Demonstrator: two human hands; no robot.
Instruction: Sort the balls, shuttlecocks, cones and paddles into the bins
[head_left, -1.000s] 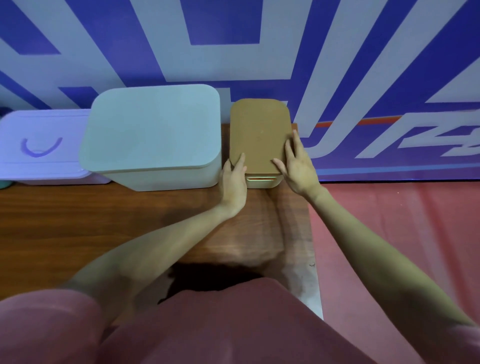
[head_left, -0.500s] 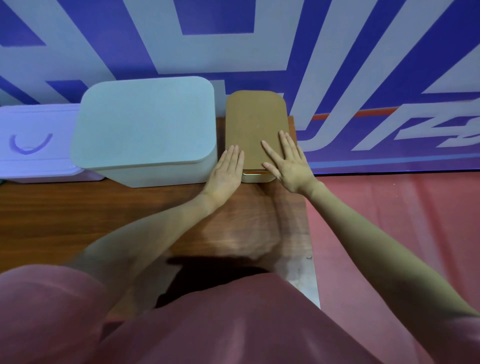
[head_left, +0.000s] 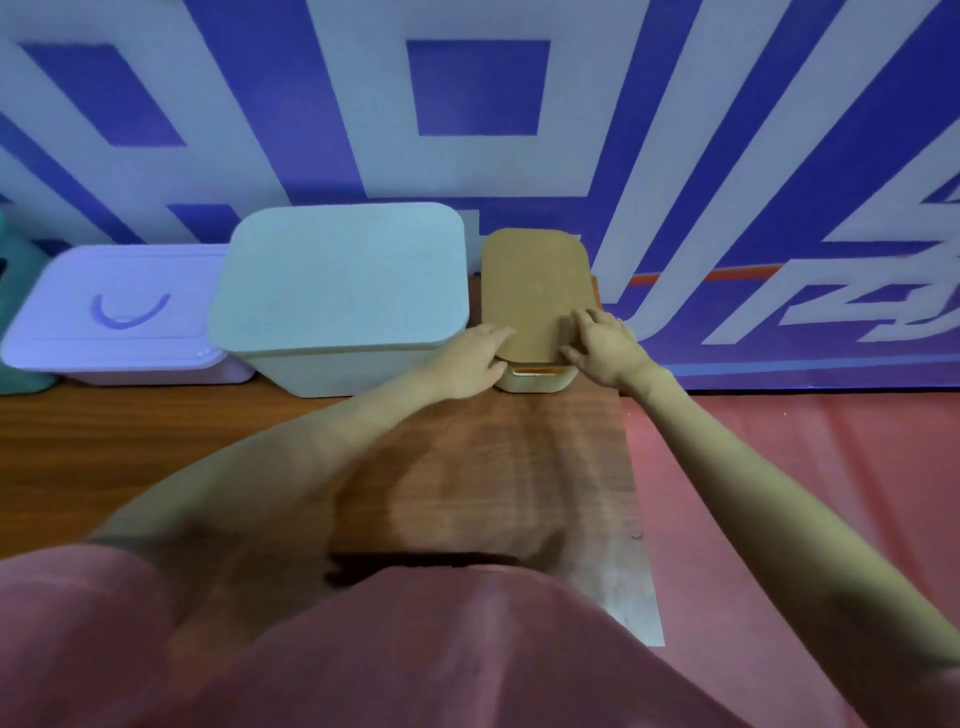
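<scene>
Three lidded bins stand in a row along the far edge of the worktop (head_left: 467, 467). A small cream bin (head_left: 535, 378) with a flat tan lid (head_left: 535, 291) sits at the far right corner. Just left stands a large pale grey-green bin (head_left: 337, 291), lid shut. Further left lies a low lilac bin (head_left: 124, 317), also shut.

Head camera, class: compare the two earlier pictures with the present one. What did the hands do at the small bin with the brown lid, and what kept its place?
Both hands went from lying flat on the brown lid to its near corners: the left hand at the left corner, the right hand curling its fingers on the right one. Whether the lid has lifted is unclear. The small bin, the large white bin and the lilac bin kept their places.
</scene>
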